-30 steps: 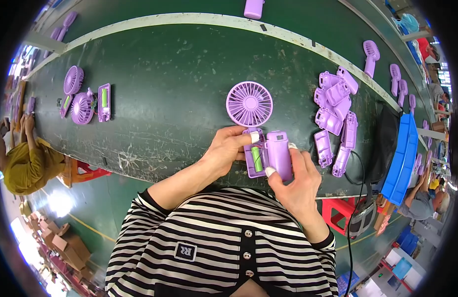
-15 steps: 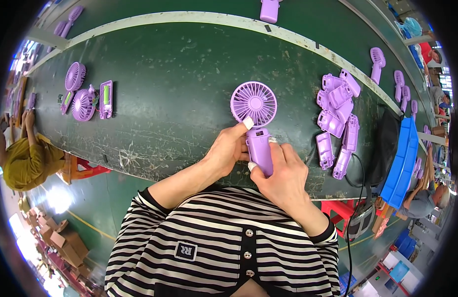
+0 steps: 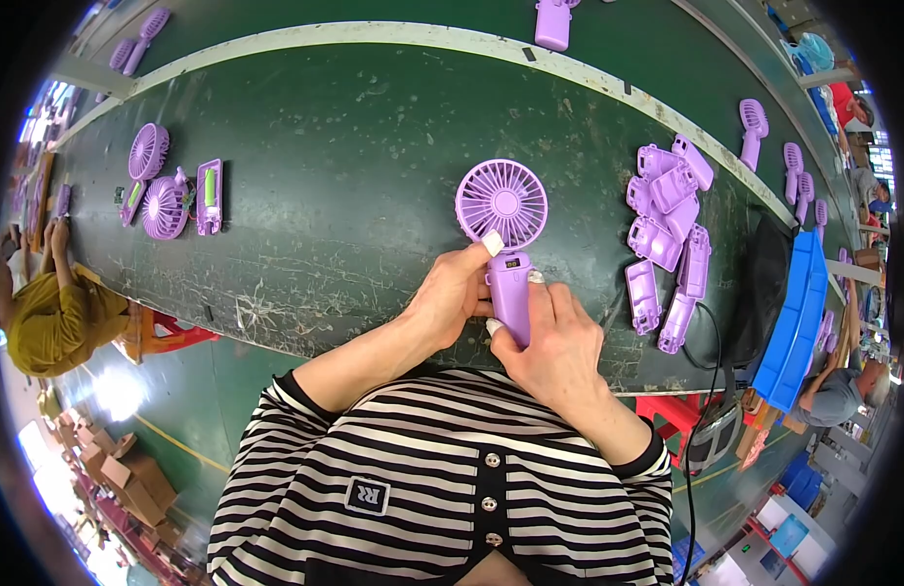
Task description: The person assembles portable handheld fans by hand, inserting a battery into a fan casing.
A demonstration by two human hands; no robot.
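Note:
A purple handheld fan (image 3: pixel 511 293) is held between my two hands, its round grille pointing away from me. My left hand (image 3: pixel 454 293) grips it at the neck, the white-covered thumb on the joint below the grille. Around the lower handle my right hand (image 3: pixel 557 337) is closed, its covered thumb and fingertip on either side. A small dark window shows near the top of the handle. To the right lies a pile of purple handle shells (image 3: pixel 670 200). On the left are opened fan parts (image 3: pixel 166 207), with a green cell in a handle shell (image 3: pixel 210 197).
Beyond a pale divider strip (image 3: pixel 374 36), more purple fans (image 3: pixel 753 132) lie on a green surface. At right are a black bag (image 3: pixel 759 293), a blue tray (image 3: pixel 792 322) and a hanging black cable (image 3: pixel 714 342). A person in a mustard top (image 3: pixel 56 327) sits at far left.
The fan's handle has turned slightly more upright, with my right hand shifting a little left. Fans beyond the divider have moved slightly to the right.

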